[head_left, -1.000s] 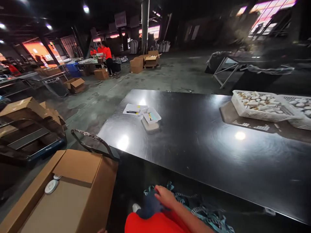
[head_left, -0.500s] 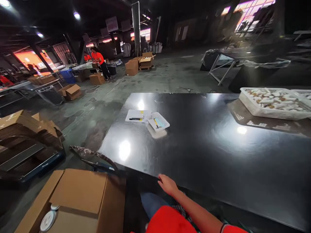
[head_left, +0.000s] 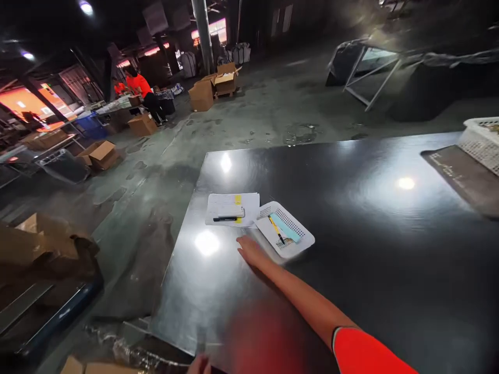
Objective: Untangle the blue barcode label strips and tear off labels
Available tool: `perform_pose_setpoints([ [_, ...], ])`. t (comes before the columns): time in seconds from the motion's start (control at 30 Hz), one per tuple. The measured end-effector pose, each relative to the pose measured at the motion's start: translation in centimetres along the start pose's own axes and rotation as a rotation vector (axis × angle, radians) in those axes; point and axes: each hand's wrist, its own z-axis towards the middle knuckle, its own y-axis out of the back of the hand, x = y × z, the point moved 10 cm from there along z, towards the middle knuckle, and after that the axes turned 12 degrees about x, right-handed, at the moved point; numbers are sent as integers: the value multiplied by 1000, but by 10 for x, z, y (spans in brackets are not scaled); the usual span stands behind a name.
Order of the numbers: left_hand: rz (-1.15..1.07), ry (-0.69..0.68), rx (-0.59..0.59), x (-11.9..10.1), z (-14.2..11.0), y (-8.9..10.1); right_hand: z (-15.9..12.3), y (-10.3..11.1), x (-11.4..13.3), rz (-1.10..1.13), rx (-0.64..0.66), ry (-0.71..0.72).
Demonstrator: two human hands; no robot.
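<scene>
The right grip — a bare hand on a stretched arm — is over the dark, shiny bench, with its fingers extended just beside the small white basket. In this basket lie a yellow-and-black pen and a pale blue strip. To the left of it are the papers, and upon them rest a black pen and a small white object. The left grip is only partly visible at the lower edge. At the right edge stands a larger white basket, partly cut off.
</scene>
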Motion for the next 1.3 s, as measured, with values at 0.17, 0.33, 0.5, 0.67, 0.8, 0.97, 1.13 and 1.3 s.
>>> perform_pose_setpoints([
  [0.17, 77, -99, 124, -47, 106, 19, 74, 27, -18, -108, -22, 2],
  [0.33, 319, -196, 147, -111, 178, 31, 127, 36, -27, -195, 16, 78],
  [0.5, 405, -315, 118, -156, 223, 27, 153, 28, -32, -277, 107, 161],
  [0.67, 433, -314, 64, -175, 264, 35, 158, 24, -34, -335, 127, 190],
  [0.8, 427, -288, 68, -175, 280, 42, 162, 30, -30, -347, 144, 217],
  [0.97, 427, -234, 120, -175, 281, 44, 180, 45, -39, -326, 133, 198],
  [1.13, 436, -204, 146, -180, 279, 45, 209, 65, -65, -289, 118, 113],
  [1.3, 424, -203, 171, -181, 279, 48, 210, 69, -64, -263, 131, 54],
])
